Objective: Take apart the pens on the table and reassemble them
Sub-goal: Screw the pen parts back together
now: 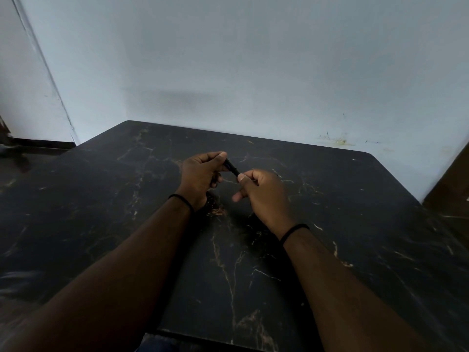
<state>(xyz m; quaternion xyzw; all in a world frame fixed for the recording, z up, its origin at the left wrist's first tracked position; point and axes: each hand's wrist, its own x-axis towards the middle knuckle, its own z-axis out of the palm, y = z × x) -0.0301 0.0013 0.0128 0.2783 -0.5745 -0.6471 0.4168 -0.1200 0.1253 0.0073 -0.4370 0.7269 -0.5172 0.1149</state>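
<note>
A black pen [231,167] is held above the middle of the dark marble-patterned table [355,224], and only a short stretch of it shows between my two hands. My left hand [203,176] grips its far end between thumb and curled fingers. My right hand [261,194] pinches its near end with thumb and forefinger. The rest of the pen is hidden inside both fists. I cannot tell whether it is in one piece or in parts. No other pen shows on the table.
A pale blue wall [253,72] rises right behind the table's far edge. Dark floor and a doorway lie at the far left [25,153]. A brown surface [451,184] stands at the right edge. Each wrist wears a black band.
</note>
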